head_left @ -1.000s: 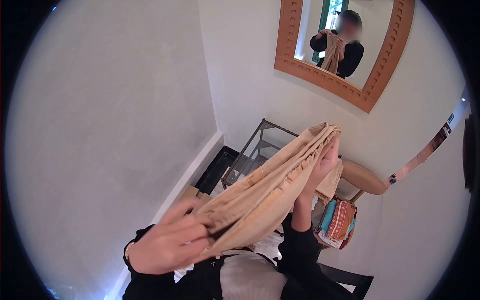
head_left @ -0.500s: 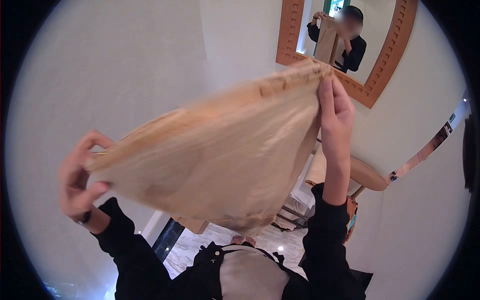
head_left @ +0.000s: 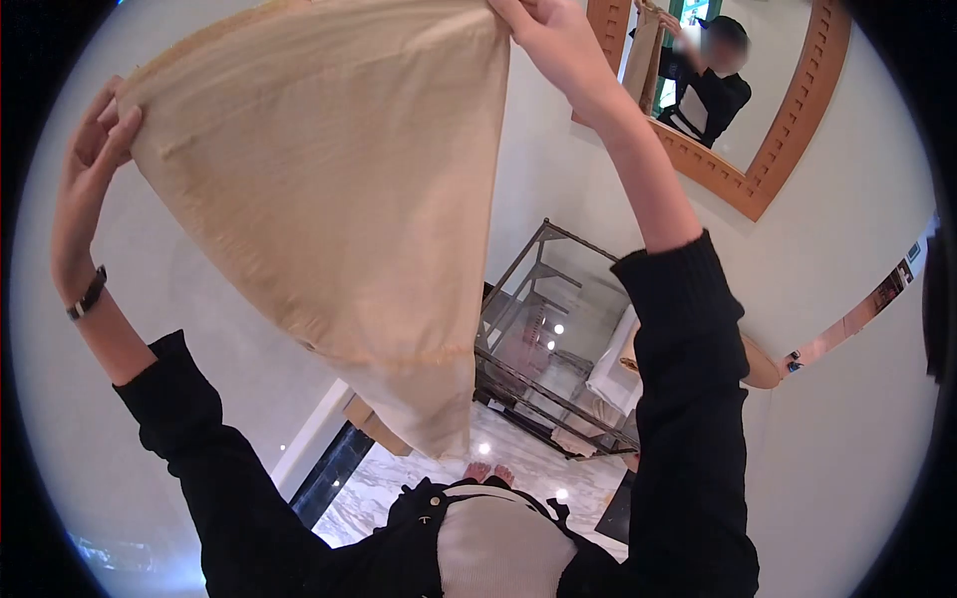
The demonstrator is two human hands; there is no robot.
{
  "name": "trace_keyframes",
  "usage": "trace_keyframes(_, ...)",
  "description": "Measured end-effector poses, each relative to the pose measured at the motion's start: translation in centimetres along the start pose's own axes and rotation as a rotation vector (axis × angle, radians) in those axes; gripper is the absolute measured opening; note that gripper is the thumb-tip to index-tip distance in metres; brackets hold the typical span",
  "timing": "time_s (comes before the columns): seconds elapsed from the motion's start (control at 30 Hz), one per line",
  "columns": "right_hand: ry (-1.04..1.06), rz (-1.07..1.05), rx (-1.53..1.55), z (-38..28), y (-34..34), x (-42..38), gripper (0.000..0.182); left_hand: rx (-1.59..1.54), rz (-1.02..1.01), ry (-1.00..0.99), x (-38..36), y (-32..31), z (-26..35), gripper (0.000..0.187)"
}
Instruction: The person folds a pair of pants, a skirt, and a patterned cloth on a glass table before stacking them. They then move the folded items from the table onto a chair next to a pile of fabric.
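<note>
A tan cloth [head_left: 329, 179] with a yellowish trimmed top edge hangs stretched between my hands, narrowing toward its bottom. My left hand [head_left: 97, 164] pinches its upper left corner between thumb and fingers. High at the top of the view, my right hand [head_left: 553, 45] is closed on the upper right corner; its fingertips are partly cut off by the frame's edge. The cloth's lower end dangles above the floor, in front of my body. A dark band circles my left wrist.
A wood-framed mirror [head_left: 773, 164] on the right wall reflects a person with raised arms. Below it stands a metal rack with glass shelves [head_left: 553, 299], holding white folded fabric [head_left: 613, 369]. A brown box [head_left: 374, 427] sits on the marble floor [head_left: 369, 488], partly behind the cloth.
Both hands have risen, my right one also moving left, and the cloth has gone up with them. It now hangs longer and steeper, and the glass rack behind it has come into view.
</note>
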State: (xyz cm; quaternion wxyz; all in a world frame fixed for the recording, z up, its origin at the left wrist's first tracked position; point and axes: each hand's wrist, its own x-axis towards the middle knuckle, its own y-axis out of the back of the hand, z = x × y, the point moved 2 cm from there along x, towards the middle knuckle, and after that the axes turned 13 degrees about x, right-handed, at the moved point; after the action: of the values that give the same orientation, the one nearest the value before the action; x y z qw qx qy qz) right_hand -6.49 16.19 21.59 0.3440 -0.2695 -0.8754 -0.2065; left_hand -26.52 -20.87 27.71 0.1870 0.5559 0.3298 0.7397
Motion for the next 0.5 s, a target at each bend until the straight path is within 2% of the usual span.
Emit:
trace_keyframes(0.07, -0.070, 0.011, -0.010, -0.2, -0.7, 1.9, 0.052, 0.055, -0.004, 0.059, 1.5, 0.7, -1.5, 0.060)
trace_keyframes(0.1, -0.304, -0.089, -0.124, -0.3, -0.4, 3.2, 0.054, 0.101, 0.066, -0.002, 2.3, 0.4, -2.1, 0.058)
trace_keyframes(0.2, -0.273, -0.193, -0.066, 1.7, -1.3, 5.8, 0.056, 0.141, -0.017, -0.036, 4.5, -0.4, -3.6, 0.052)
trace_keyframes(0.23, -0.347, -0.306, 0.099, 2.3, -1.7, 6.6, 0.060, 0.139, -0.038, -0.025, 5.3, -1.0, -4.1, 0.049)
trace_keyframes(0.3, -0.336, -0.289, 0.196, 3.5, -2.9, 8.2, 0.061, 0.135, -0.070, -0.007, 6.8, -2.1, -5.1, 0.043)
trace_keyframes(0.4, -0.266, -0.252, 0.268, 4.2, -3.6, 10.9, 0.062, 0.183, -0.015, -0.033, 9.3, -1.8, -6.8, 0.039)
trace_keyframes(0.43, -0.235, -0.239, 0.279, 4.0, -3.8, 11.5, 0.062, 0.286, -0.086, 0.013, 10.6, -0.7, -7.3, 0.056)
trace_keyframes(0.5, -0.137, -0.190, 0.322, 2.4, -3.3, 12.7, 0.062, 0.310, 0.107, -0.125, 11.9, 1.4, -7.4, 0.051)
